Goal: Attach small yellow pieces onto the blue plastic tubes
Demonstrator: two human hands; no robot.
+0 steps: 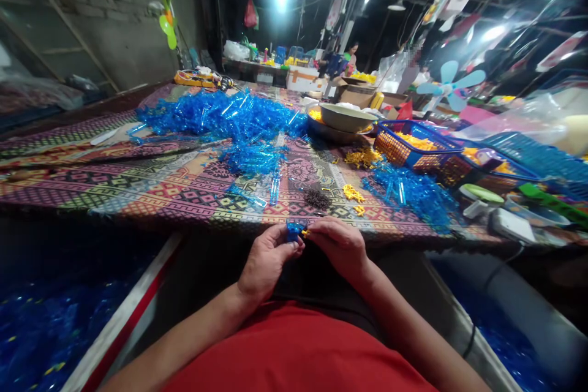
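My left hand (pixel 269 260) is closed on a translucent blue plastic piece (pixel 294 231) just in front of the table edge. Opposite it, my right hand (pixel 340 248) pinches a small yellow plastic part (pixel 305 233) against the blue piece's right side. Whether the two are joined cannot be made out. Just beyond my hands lie a pile of tiny dark parts (pixel 318 198) and a small heap of yellow parts (pixel 353 192). Loose clear-blue pieces (pixel 255 159) spread from the big blue heap (pixel 220 113) on the left.
A patterned cloth (pixel 184 190) covers the table. Stacked bowls (pixel 346 117) and blue baskets (pixel 413 147) of yellow parts stand at the right, near another blue heap (pixel 408 193) and a light-blue fan (pixel 451 86). Bins of blue pieces (pixel 50 331) flank me below. Another person (pixel 351 58) is far back.
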